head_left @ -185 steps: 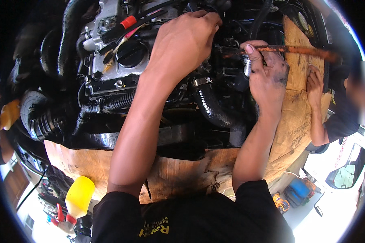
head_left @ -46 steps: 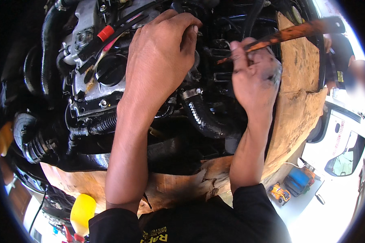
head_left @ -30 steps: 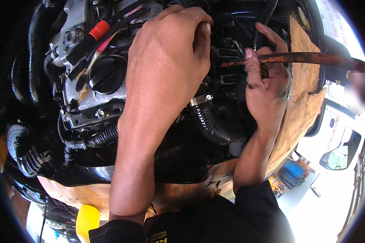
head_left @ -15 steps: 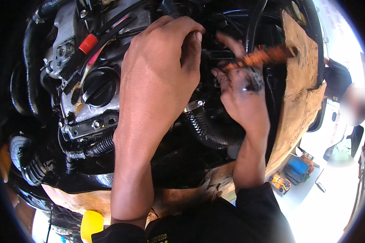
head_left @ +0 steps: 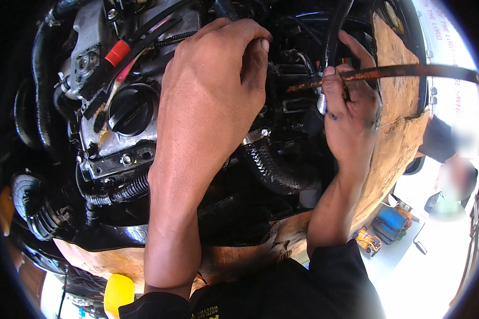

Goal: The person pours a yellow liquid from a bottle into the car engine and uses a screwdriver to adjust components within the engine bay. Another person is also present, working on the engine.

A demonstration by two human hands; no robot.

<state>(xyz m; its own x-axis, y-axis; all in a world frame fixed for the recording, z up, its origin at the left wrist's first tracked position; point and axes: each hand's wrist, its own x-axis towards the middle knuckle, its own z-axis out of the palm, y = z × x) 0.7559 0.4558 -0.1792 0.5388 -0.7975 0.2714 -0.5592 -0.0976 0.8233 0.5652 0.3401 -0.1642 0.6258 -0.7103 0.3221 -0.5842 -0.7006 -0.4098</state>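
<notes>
My right hand (head_left: pixel 352 114) pinches a long, thin, flat strip (head_left: pixel 404 71), dark with rusty orange patches, between thumb and fingers. One end of the strip points left into the engine bay; the other reaches out past the right edge of the bay. The index finger is raised beside a black hose (head_left: pixel 332 40). My left hand (head_left: pixel 213 80) is over the middle of the engine, back of the hand up, with the fingers curled down and the thumb closed in. Whatever its fingertips grip is hidden. A ribbed black hose with a metal clamp (head_left: pixel 256 136) lies just below it.
To the left are the engine cover (head_left: pixel 143 125) with a black oil filler cap (head_left: pixel 131 112) and a red sleeve (head_left: pixel 117 53) on a cable. Brown cardboard (head_left: pixel 399 101) lines the right and near edges. A yellow object (head_left: pixel 119 295) stands low left; people are at far right.
My right hand has moved right and turned, and the strip, blurred before, now stretches out to the right. My left hand has stayed nearly still.
</notes>
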